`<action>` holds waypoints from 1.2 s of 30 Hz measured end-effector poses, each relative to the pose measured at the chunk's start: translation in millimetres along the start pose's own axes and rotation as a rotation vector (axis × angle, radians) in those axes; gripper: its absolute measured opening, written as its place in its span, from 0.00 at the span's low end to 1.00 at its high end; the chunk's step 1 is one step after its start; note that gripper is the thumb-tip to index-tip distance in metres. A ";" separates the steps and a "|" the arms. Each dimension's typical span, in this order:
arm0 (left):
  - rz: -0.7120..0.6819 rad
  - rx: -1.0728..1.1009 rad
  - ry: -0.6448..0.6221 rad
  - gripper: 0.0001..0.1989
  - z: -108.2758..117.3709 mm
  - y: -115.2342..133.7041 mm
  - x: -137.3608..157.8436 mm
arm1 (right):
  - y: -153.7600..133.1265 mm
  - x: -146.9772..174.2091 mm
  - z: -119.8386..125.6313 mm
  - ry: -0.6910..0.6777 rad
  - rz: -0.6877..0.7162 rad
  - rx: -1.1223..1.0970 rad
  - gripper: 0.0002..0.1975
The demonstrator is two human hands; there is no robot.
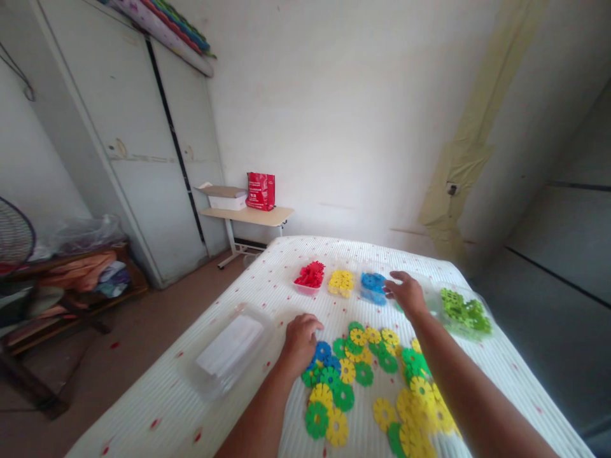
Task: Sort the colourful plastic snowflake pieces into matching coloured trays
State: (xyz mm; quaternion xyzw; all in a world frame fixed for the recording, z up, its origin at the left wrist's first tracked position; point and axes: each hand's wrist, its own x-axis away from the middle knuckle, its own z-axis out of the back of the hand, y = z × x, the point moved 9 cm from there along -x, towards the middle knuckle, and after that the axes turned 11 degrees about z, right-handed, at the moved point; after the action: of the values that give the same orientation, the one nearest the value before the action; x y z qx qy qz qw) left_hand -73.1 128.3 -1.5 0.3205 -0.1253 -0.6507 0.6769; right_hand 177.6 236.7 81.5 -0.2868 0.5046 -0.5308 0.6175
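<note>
Blue flower-shaped discs [323, 350] lie just right of your left hand [300, 342], close enough that a sideways sweep of that wrist could scatter them into the green discs [317, 420] and yellow discs [338, 426] nearer you. Your hands are well apart from each other. The left is loosely curled, and you cannot tell from this view whether its fingers close on anything. The right hand [405, 291] has its fingers parted at the right edge of the blue container [375, 299], with no piece seen between them.

That container looks light, so a knock from your fingertips could tip it or push it into the yellow container [340, 292] on its left. Your right forearm [458, 375] passes over a mixed yellow-and-green heap; if it dips, it could drag discs along. The soft, ribbed cover on the surface [258, 280] may let small pieces slip or catch.

Count two hands and four containers of coloured pieces: one blue by your right hand, one yellow and one red container [305, 291] ahead of and between your hands, and one light-green container [461, 331] to the right of your right hand. One large clear box [205, 381] sits left of your left hand, with one white sheet [231, 343] in it. At least three loose blue discs show; the green and yellow overlap too much for an exact count.
</note>
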 end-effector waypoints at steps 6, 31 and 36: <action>-0.020 -0.001 -0.046 0.21 4.3 2.3 3.4 | -16.8 87.4 -31.6 -0.432 0.242 0.190 0.07; -0.085 0.099 0.012 0.26 0.1 -5.1 2.2 | -44.9 177.1 -82.9 -0.762 0.606 0.405 0.14; -0.076 0.110 0.011 0.26 1.0 -6.5 2.1 | -50.5 194.6 -95.3 -0.879 0.650 0.354 0.16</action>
State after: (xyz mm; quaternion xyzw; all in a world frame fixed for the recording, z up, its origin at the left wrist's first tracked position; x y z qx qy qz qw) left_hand -78.6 126.4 -5.1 0.3653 -0.1449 -0.6665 0.6336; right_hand 56.6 56.4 33.3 -0.2031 0.1662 -0.2210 0.9393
